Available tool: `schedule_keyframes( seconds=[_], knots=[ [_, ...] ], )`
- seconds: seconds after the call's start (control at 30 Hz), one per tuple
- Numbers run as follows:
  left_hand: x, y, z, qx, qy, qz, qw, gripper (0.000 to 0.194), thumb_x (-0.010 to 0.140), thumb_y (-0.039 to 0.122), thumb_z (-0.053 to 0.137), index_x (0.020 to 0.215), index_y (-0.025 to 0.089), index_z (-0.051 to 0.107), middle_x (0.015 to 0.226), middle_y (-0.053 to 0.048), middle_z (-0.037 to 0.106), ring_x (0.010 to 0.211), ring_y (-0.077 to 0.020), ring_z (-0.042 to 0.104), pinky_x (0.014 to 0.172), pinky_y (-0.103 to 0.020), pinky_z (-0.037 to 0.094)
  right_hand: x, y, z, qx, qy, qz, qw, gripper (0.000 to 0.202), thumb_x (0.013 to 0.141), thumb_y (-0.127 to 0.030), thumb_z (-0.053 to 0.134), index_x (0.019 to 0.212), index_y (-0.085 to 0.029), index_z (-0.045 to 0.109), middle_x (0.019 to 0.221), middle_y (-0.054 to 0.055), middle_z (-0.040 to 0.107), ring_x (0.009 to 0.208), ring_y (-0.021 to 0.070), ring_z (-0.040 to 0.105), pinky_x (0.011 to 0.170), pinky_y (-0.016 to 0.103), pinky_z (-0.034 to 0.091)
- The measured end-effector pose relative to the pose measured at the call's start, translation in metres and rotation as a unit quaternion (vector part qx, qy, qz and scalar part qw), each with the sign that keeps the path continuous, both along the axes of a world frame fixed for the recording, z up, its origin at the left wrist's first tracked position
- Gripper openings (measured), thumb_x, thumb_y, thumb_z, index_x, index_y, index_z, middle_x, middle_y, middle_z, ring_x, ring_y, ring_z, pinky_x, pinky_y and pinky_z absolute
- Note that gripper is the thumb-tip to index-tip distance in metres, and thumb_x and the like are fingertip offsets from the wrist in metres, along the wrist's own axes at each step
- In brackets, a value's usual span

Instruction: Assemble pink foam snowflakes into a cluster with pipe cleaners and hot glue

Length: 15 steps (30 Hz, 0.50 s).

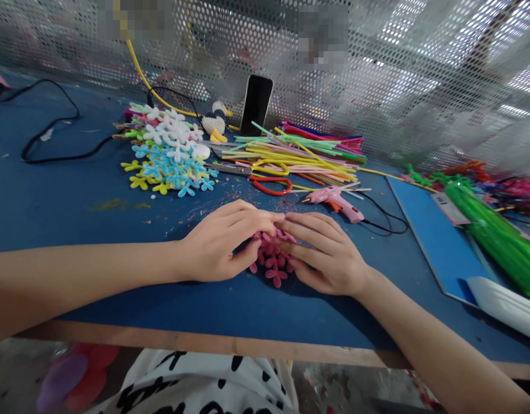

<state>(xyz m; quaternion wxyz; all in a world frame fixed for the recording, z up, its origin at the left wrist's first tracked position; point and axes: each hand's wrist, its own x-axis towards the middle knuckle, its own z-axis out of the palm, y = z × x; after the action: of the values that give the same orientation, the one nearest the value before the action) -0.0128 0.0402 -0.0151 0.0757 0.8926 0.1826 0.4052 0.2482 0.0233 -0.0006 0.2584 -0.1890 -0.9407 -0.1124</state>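
A bunch of pink pipe-cleaner flowers (274, 261) rests on the blue table close to its front edge, between my two hands. From the left, my left hand (228, 241) curls around the bunch, thumb and fingers closed on its upper left side. My right hand (327, 253) closes on the right side, its fingers laid across the flowers and its thumb below. The fingertips of both hands meet above the bunch and hide its top part. Just beyond my right hand lies a pink glue gun (336, 202).
Behind my hands lie orange-and-yellow-handled scissors (271, 177), loose coloured pipe cleaners (303, 155) and a pile of blue, white and yellow flowers (170, 149). A phone (256, 106) leans at the mesh partition (377, 98). At right are a blue board (437, 236) and a green bundle (498, 236).
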Motion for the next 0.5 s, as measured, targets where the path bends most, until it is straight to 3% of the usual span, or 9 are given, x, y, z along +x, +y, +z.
schedule_keyframes(
  seconds=[0.17,0.4,0.5],
  knots=[
    [0.0003,0.0002,-0.0015,-0.002,0.012,0.007,1.0,0.029,0.09,0.008,0.052,0.117,0.018,0.058,0.135,-0.01,0.066,0.105,-0.0196,0.064,0.097,-0.037,0.053,0.0005,0.0024,-0.0011,-0.076,0.052,0.001,0.996,0.052,0.087,-0.012,0.059,0.138,-0.021,0.06,0.134,0.013,0.068,0.133,0.03,0.057,0.106,0.049,0.051],
    [-0.0001,0.0002,-0.0024,0.001,0.014,0.003,1.0,0.028,0.09,0.008,0.053,0.114,0.018,0.06,0.131,-0.012,0.068,0.116,-0.0208,0.064,0.103,-0.039,0.05,-0.0003,-0.0007,0.0064,-0.138,0.15,-0.029,0.979,0.033,0.092,-0.012,0.049,0.109,-0.024,0.075,0.112,0.009,0.076,0.11,0.0266,0.068,0.098,0.047,0.055],
    [-0.001,0.0003,-0.0024,-0.005,0.018,0.005,1.0,0.023,0.087,0.006,0.052,0.102,0.02,0.063,0.131,-0.011,0.067,0.116,-0.0218,0.063,0.103,-0.041,0.049,0.001,-0.0015,0.0079,-0.153,0.177,-0.043,0.971,0.029,0.094,-0.016,0.048,0.102,-0.024,0.075,0.107,0.008,0.076,0.103,0.0264,0.068,0.095,0.047,0.055]
  ],
)
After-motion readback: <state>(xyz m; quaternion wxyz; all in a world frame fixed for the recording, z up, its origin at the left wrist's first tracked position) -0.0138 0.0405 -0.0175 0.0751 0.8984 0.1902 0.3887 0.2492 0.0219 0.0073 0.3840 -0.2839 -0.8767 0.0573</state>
